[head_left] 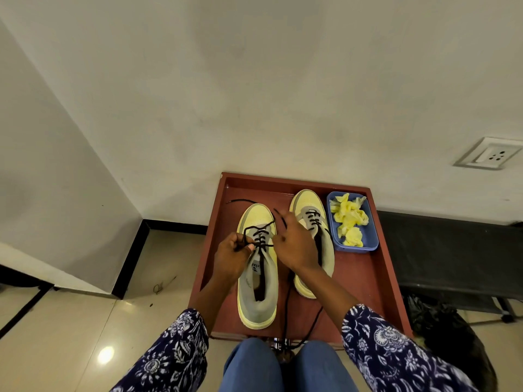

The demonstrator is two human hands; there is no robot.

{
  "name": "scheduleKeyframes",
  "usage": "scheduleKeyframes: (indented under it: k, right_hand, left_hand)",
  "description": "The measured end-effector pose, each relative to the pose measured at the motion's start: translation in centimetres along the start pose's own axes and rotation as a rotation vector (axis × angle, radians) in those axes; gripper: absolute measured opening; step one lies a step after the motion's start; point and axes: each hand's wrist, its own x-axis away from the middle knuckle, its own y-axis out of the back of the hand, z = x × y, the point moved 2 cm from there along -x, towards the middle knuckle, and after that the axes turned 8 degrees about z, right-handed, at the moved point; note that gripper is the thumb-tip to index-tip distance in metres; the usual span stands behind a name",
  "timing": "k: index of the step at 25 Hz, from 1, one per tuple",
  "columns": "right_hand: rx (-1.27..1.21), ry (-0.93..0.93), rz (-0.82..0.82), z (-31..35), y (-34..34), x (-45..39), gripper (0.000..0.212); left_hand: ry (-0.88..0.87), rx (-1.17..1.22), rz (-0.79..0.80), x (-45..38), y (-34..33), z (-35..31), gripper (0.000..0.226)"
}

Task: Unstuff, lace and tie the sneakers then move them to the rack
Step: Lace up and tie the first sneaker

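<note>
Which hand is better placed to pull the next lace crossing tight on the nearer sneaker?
Left, probably. The left hand is closed on the black lace at the nearer sneaker's eyelets. The right hand lies spread between both sneakers, and its grip cannot be seen.

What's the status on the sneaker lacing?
Left hand pinching black lace, right hand open over left sneaker. Right sneaker part-laced, untied. Stuffing in blue tray. Nothing blocking.
</note>
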Motion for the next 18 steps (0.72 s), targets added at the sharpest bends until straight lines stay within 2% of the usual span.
scheduleKeyframes:
  k: [2,4,7,12,18]
  right_hand:
    - [0.143,0.127,0.215,0.3,-0.9,-0.6,0.041]
    - [0.269,0.178,0.378,0.0,-2.0,-1.0,0.044]
    - [0.324,0.184,0.360,-0.6,-2.4,-1.2,0.039]
    - [0.244,0.161,0.330,-1.3,-2.1,-1.4,0.015]
    - [0.235,0.132,0.372,-1.7,-2.4,-1.4,0.019]
  left_hand:
    - [0.007,0.025,-0.001,0.0,0.0,0.0,0.018]
    - [0.016,0.070,0.005,0.1,-0.1,-0.1,0.018]
    - [0.010,0.103,0.011,0.3,-0.2,-0.4,0.018]
    - [-0.015,0.151,0.023,0.8,-0.1,-1.0,0.010]
    - [-0.018,0.156,0.029,1.1,-0.3,-1.5,0.009]
